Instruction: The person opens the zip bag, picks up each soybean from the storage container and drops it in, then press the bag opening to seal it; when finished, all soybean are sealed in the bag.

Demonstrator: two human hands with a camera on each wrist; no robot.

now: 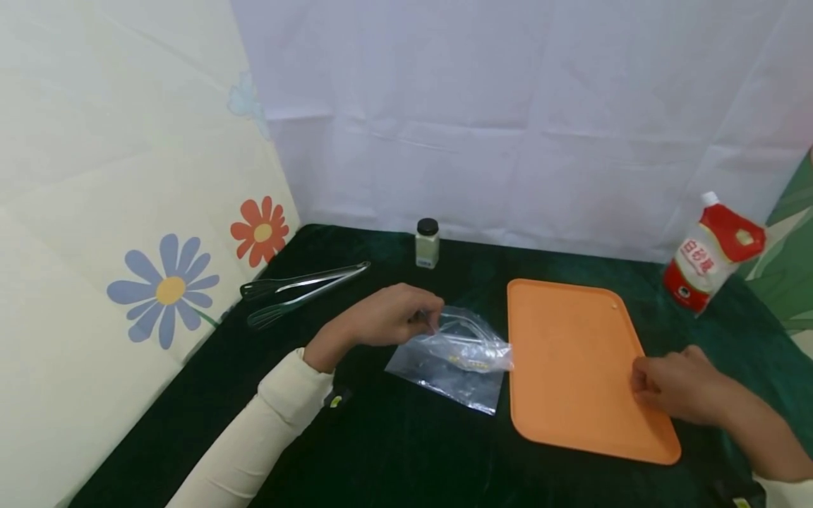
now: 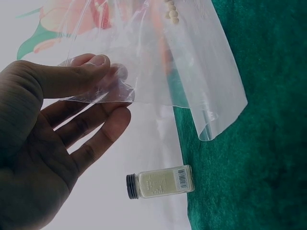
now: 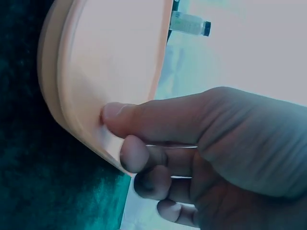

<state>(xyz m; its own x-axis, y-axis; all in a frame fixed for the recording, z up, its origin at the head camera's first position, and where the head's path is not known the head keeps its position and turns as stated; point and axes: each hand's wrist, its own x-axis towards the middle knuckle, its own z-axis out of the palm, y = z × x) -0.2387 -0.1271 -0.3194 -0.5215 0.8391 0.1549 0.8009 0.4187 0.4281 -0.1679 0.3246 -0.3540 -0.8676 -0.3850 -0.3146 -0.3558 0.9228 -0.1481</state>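
Note:
My left hand [image 1: 400, 316] pinches the edge of a clear plastic bag [image 1: 441, 377] between thumb and fingers. In the left wrist view several small beige beads or beans [image 2: 171, 13] show through the bag's film. The bag lies partly on the cloth and touches the left edge of an orange cutting board [image 1: 571, 360]. My right hand [image 1: 676, 384] is over the board's right edge, fingers curled and thumb tip close to its surface. Whether something tiny sits between thumb and forefinger is hidden. A small pale spot, bean or hole, shows in the board's upper right corner.
A glass jar [image 1: 428, 243] with a black lid stands at the back. Metal tongs [image 1: 305, 293] lie on the left. The red and white pouch [image 1: 711, 254] stands at back right. Dark green cloth [image 1: 406, 458] covers the table, with white sheeting [image 1: 444, 127] behind.

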